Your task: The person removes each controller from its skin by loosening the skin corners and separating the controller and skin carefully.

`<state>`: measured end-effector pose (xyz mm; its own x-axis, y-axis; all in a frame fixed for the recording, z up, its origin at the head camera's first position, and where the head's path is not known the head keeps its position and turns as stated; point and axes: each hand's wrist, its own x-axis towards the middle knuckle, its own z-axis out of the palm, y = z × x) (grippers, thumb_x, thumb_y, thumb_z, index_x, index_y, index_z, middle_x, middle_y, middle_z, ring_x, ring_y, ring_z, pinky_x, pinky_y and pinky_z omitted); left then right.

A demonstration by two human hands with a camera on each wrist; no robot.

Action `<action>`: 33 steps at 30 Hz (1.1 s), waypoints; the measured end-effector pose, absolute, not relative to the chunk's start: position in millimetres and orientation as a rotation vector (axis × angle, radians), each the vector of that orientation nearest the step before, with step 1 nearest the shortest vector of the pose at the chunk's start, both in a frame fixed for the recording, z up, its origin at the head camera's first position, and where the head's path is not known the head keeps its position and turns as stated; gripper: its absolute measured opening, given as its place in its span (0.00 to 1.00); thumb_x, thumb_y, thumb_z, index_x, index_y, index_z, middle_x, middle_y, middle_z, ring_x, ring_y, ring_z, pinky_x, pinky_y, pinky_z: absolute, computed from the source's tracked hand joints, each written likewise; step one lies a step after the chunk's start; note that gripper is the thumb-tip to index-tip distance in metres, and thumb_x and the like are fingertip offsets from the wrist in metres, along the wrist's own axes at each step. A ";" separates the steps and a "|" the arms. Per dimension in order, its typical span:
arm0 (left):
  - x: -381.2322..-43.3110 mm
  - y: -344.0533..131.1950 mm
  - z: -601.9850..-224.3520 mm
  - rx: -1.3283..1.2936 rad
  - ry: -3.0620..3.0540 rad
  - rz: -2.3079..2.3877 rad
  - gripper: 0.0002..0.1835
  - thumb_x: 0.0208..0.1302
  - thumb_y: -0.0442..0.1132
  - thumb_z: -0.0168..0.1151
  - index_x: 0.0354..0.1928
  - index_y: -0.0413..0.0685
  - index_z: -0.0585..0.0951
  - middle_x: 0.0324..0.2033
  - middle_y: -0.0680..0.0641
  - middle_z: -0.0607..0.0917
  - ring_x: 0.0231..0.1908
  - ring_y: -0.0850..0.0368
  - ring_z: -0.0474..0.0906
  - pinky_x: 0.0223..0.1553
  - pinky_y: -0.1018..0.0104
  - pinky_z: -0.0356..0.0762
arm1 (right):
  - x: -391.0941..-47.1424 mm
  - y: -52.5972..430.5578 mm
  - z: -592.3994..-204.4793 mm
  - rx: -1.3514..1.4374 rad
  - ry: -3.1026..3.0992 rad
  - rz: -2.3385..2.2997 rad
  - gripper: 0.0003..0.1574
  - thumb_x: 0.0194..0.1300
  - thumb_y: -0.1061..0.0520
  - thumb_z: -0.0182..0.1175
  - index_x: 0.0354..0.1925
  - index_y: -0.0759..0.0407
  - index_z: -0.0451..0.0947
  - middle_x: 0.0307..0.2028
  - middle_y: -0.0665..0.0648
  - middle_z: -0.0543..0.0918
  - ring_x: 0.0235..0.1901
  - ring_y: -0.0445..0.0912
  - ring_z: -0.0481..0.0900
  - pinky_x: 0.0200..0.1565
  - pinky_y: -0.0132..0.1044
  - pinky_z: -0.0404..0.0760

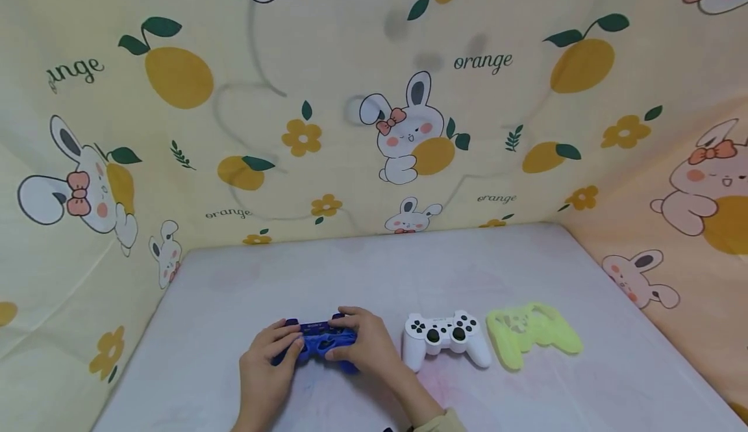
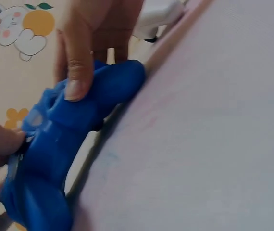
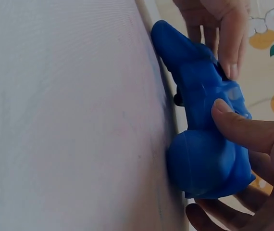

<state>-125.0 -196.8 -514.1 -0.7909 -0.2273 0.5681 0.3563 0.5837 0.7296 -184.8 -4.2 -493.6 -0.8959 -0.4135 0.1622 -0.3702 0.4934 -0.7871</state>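
Observation:
Both hands hold a dark blue game controller (image 1: 314, 328) with a bright blue silicone cover (image 2: 55, 149) over it. My left hand (image 1: 267, 364) grips its left end, thumb on the front face and fingers along the top edge. At the other end, my right hand (image 1: 369, 346) has its thumb (image 3: 242, 129) on the face of the cover and its fingers around the top and underside. The dark upper part with SONY lettering shows above the cover in the head view. In the right wrist view, the rounded grips are wrapped in blue.
To the right lies a white game controller (image 1: 445, 329), sticks up. Beside it rests a flat yellow-green silicone cover (image 1: 540, 329). All are on a pale cloth-covered table (image 1: 374, 269), with a fabric backdrop (image 1: 350, 49) printed with rabbits and oranges behind and at the sides.

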 end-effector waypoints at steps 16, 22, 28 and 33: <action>-117.8 -217.8 -512.1 -0.253 -2.280 -1.526 0.07 0.56 0.26 0.71 0.33 0.45 0.88 0.54 0.45 0.78 0.63 0.43 0.69 0.60 0.74 0.61 | -184.1 -4.1 -496.2 -0.659 2.707 -1.385 0.35 0.42 0.51 0.81 0.51 0.53 0.85 0.59 0.52 0.79 0.60 0.56 0.74 0.60 0.52 0.69; -116.0 -223.6 -513.0 -0.295 -2.353 -1.372 0.09 0.52 0.27 0.74 0.32 0.50 0.89 0.56 0.46 0.78 0.62 0.41 0.69 0.60 0.76 0.60 | -183.6 -3.5 -495.2 -0.655 2.701 -1.375 0.34 0.42 0.50 0.81 0.51 0.52 0.85 0.59 0.52 0.79 0.60 0.58 0.73 0.61 0.53 0.68; -115.3 -222.8 -515.4 -0.307 -2.311 -1.285 0.13 0.50 0.27 0.76 0.34 0.52 0.89 0.54 0.46 0.79 0.60 0.44 0.72 0.60 0.75 0.60 | -183.9 -3.3 -494.7 -0.662 2.682 -1.372 0.35 0.43 0.50 0.81 0.52 0.53 0.85 0.59 0.53 0.78 0.60 0.59 0.73 0.61 0.54 0.67; -116.1 -223.1 -517.2 -0.317 -2.323 -1.124 0.17 0.44 0.28 0.79 0.38 0.51 0.88 0.51 0.48 0.80 0.56 0.47 0.75 0.59 0.79 0.61 | -184.4 -3.7 -495.2 -0.684 2.677 -1.370 0.35 0.43 0.51 0.80 0.52 0.54 0.84 0.60 0.54 0.78 0.61 0.58 0.72 0.61 0.54 0.67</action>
